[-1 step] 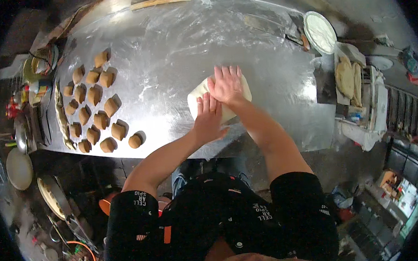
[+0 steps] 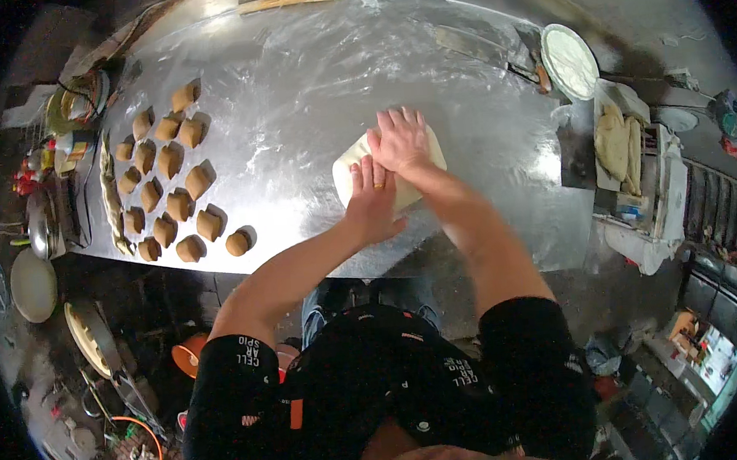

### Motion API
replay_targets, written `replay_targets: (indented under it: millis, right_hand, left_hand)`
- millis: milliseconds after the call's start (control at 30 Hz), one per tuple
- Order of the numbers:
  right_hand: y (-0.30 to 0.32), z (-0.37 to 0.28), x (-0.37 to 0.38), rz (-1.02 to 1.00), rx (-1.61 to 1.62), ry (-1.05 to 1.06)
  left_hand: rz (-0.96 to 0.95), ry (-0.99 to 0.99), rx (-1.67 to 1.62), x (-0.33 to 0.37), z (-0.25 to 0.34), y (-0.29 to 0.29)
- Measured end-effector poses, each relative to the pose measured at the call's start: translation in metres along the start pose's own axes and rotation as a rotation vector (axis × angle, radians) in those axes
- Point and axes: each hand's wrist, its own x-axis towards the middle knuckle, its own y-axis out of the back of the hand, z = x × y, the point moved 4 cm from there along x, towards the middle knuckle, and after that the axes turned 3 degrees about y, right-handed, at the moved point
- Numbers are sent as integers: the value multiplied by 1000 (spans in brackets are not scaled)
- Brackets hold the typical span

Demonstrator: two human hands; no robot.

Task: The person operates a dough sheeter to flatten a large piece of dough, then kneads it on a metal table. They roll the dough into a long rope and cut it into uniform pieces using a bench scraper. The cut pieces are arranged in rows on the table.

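Note:
Pale, floury dough point(image 2: 345, 171) lies as one thick lump on the metal table in front of me. My right hand point(image 2: 401, 146) rests flat on its far right part, fingers stretched forward and slightly apart. Lower and to the left, my left hand point(image 2: 373, 211) presses on the near side with its fingers extended and its thumb out to the right. The two hands meet near the dough's middle, the right heel by the left fingertips. Both lie open on the dough, which they partly cover.
Several brown dough pieces point(image 2: 179, 207) sit in rows at the table's left, beside a long pale strip point(image 2: 112, 199). A bowl of white flour point(image 2: 570, 62) stands at the far right, near a flat scraper-like blade point(image 2: 471, 42). A wooden stick point(image 2: 292, 1) lies along the back edge.
The whole view has shifted slightly. My right hand's fingers reach a little farther forward on the dough, and both hands stay in contact with it.

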Motion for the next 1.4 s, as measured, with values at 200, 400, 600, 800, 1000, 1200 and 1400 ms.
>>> replay_targets:
  millis: [200, 400, 600, 800, 1000, 1200, 1400]
  right_hand:
    - [3, 139, 44, 210, 320, -110]
    - [-16, 120, -32, 126, -147, -57]
    - [24, -42, -81, -110, 382, 134]
    - [35, -66, -36, -407, 387, 190]
    - [-24, -116, -127, 85, -245, 330]
    - [-55, -94, -87, -121, 108, 331]
    - [41, -77, -17, -197, 282, -107]
  left_hand:
    - [-698, 60, -80, 46, 3, 79]
    - [203, -312, 33, -5, -29, -5]
    - [-247, -407, 138, -34, -49, -50]
    - [124, -450, -253, -40, -62, -1]
    - [913, -76, -570, -82, -61, 34]
    - [954, 6, -434, -32, -61, 22]
    - [789, 676, -1987, -51, -76, -64]
